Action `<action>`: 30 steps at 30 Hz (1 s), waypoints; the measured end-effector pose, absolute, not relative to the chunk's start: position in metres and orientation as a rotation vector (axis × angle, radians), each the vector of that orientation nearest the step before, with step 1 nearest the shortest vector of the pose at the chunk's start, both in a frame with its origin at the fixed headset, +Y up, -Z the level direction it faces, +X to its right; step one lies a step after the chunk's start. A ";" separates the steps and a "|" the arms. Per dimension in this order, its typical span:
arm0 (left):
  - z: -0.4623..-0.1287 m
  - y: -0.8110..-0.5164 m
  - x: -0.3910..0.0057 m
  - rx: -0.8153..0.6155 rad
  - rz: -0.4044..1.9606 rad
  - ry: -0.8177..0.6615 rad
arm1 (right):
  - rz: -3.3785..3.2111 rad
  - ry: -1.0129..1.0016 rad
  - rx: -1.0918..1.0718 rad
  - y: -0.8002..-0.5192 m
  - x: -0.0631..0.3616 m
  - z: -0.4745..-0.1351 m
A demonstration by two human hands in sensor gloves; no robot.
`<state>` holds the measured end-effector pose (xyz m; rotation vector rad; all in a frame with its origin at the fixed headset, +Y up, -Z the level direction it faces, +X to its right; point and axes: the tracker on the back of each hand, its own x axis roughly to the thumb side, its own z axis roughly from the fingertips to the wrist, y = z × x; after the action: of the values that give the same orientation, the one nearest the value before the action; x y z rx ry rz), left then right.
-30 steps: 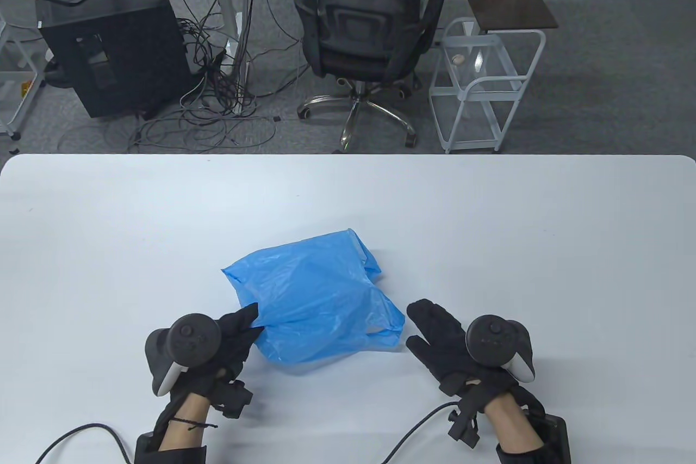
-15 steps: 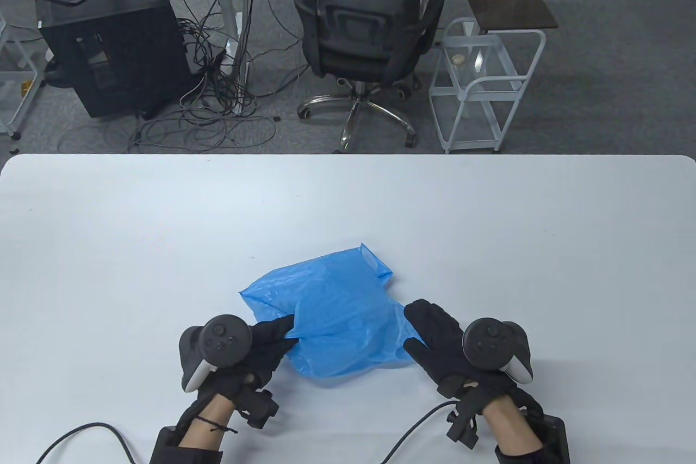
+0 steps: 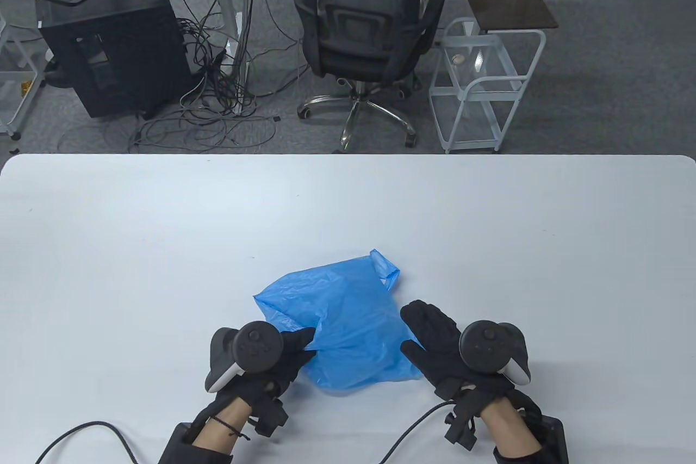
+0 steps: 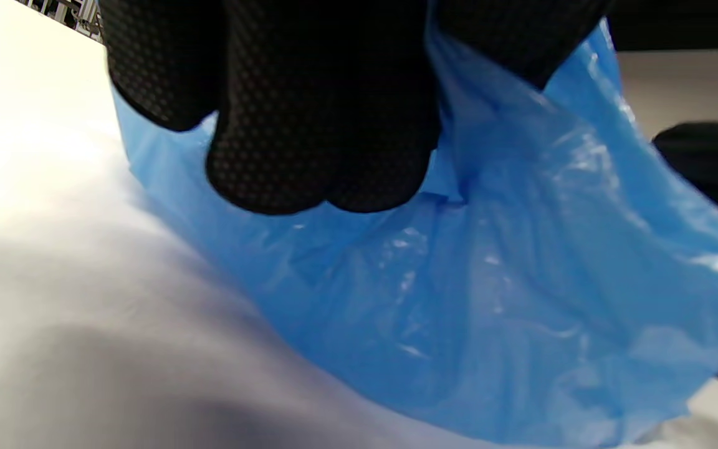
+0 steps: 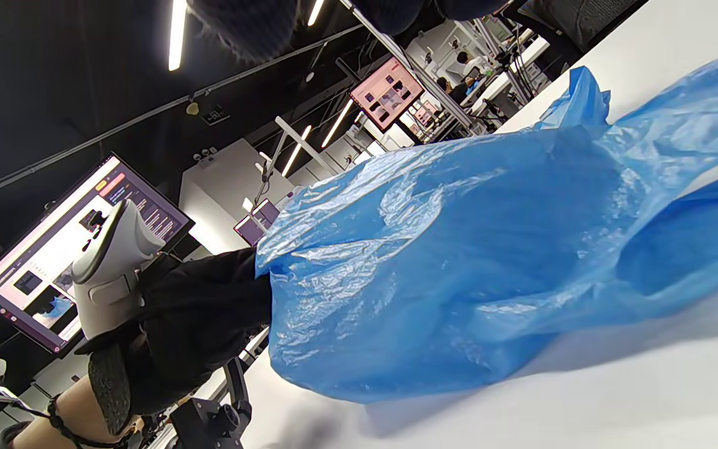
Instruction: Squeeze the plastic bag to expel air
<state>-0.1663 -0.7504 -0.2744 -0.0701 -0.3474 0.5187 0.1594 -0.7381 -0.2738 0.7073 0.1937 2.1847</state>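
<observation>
The left hand [image 3: 272, 355] pinches the puffy blue bag [image 3: 348, 322]; the right hand [image 3: 440, 347], fingers wide, should press slowly toward the far opening.

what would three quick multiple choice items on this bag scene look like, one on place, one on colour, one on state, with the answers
1. Where does the plastic bag lie?
A. on the table between the two hands
B. on the office chair
C. on the floor by the cables

2. What colour is the bag?
A. black
B. blue
C. clear

3. What is the left hand doing?
A. resting flat on bare table
B. hovering far from the bag
C. gripping a fold of the bag

Answers:
1. A, the table view shows the bag on the white table, with the left hand at its left and the right hand at its right.
2. B, it is blue in all three views.
3. C, the left wrist view shows the gloved fingers closed on bunched plastic.
</observation>
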 end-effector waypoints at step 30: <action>-0.266 -0.716 -0.219 0.134 0.529 -0.232 | 2.198 0.234 0.693 -0.740 0.155 -0.274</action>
<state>-0.2195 -0.7163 -0.2662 0.1341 -0.2325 0.5293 0.1552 -0.7401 -0.2737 0.6934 0.2342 2.1976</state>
